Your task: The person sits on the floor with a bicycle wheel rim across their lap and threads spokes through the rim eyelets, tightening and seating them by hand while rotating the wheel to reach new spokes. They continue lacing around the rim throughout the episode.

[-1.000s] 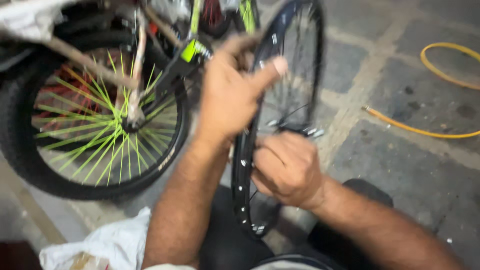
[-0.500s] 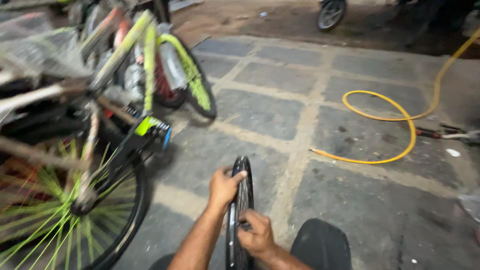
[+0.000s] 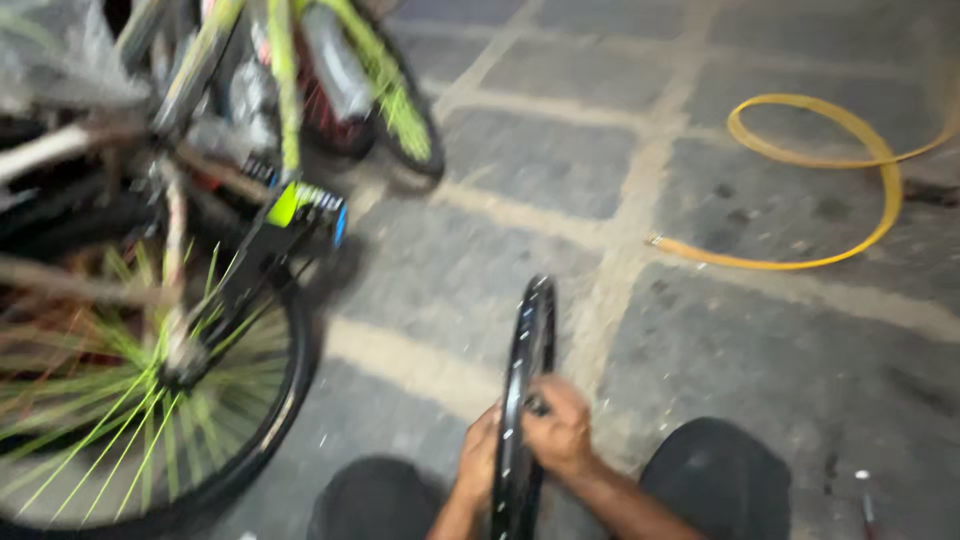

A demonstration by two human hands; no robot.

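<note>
A bare black bicycle wheel rim (image 3: 532, 340) stands upright on edge between my knees, seen edge-on. My left hand (image 3: 478, 458) grips its left side low down. My right hand (image 3: 560, 428) closes on the rim from the right, fingers at a small fitting on the rim's edge. Both forearms come up from the bottom of the head view. The picture is blurred, so the spokes and hub are not clear.
A bicycle with a green-yellow frame (image 3: 285, 120) and a wheel with bright green spokes (image 3: 130, 400) stands at the left. A yellow hose (image 3: 830, 180) loops on the stone-paved floor at the upper right. My dark-clad knees (image 3: 715, 470) flank the rim. A small tool (image 3: 868, 500) lies at the lower right.
The view has dropped and pulled back from a close look at the rim. The rim now stands lower between my knees, with both hands still on it.
</note>
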